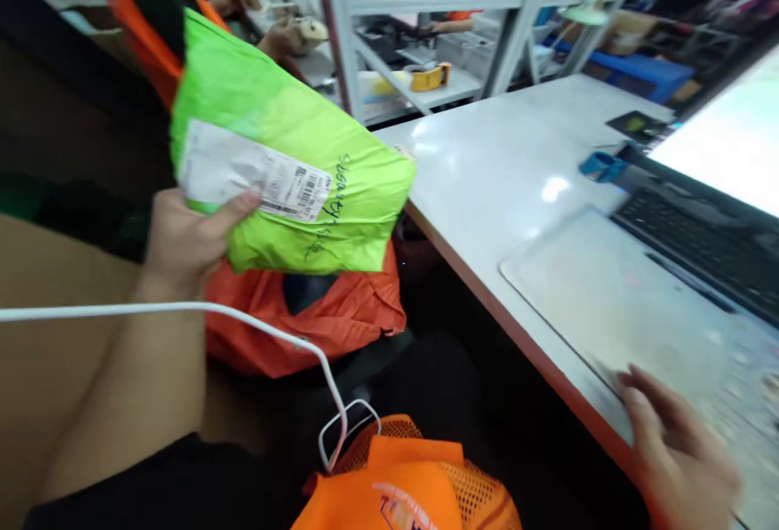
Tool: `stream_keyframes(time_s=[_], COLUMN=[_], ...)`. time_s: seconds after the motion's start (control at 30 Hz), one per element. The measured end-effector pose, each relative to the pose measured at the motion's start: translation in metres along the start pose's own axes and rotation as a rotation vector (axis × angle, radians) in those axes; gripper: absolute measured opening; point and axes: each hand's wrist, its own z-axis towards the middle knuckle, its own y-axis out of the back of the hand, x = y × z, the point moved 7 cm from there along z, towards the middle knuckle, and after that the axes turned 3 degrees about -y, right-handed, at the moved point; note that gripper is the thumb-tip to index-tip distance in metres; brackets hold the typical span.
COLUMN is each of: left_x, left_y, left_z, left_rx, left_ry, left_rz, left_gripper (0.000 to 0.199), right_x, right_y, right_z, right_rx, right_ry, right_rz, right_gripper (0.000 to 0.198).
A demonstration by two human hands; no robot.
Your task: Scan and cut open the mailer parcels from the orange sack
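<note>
Working left to right through the head camera, I first pick up a brown panel (49,270), then the left hand (188,242). I see its thumb pressed over the front of the green parcel (292,112), at the lower edge of the white label (222,161), with the other fingers tucked behind: a closed pinch on one end. The parcel hangs raised and tilted above the orange-red bag (261,339); its far corner overlaps the white table (462,140) in my view, and I can't tell whether they touch. Lower down, a white cable (243,315) crosses in front of the left forearm (146,368), above an orange vest (389,497).

I judge the step in hand to be holding the parcel up with its labelled face turned outward. As I read it, the next move calls for a firm pinch, since most of the parcel sticks out unsupported, and for clearance from the cable.

Farther right, I find the desk mat (584,286), then the right hand (682,449) by the table's near edge, blurred, fingers bent; I can't tell how far they are spread or whether they hold anything. The keyboard (699,238) and bright screen (736,132) finish my sweep.
</note>
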Motion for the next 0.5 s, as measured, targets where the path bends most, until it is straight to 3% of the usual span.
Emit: stream_keyframes(time_s=[0.1,0.2,0.27,0.37,0.43,0.5], left_x=[-0.059,-0.102,-0.129,-0.175,-0.213,-0.253], left_y=[-0.070,-0.176,-0.250,-0.346,-0.385,-0.402], left_z=[-0.007,-0.038,-0.066,-0.107,-0.131,-0.167], left_rx=[0.248,0.563,0.796,1.091,1.093,1.036], left_ry=[0.071,0.227,0.250,0.071,-0.151,-0.473], left_rz=[-0.381,-0.572,-0.532,-0.214,-0.030,0.090], left_gripper=[0.079,0.080,0.077,0.080,0.088,0.098], right_x=[0.004,-0.005,-0.021,-0.055,-0.079,-0.101], right_y=[0.029,0.089,0.136,0.196,0.221,0.230], right_z=[-0.003,0.000,0.003,0.011,0.019,0.030], right_rx=[-0.107,-0.305,-0.433,-0.541,-0.534,-0.463], right_ry=[-0.063,-0.015,-0.001,-0.052,-0.126,-0.228], right_rz=[0.104,0.088,-0.015,-0.207,-0.334,-0.451], right_gripper=[0.041,0.039,0.039,0.043,0.046,0.052])
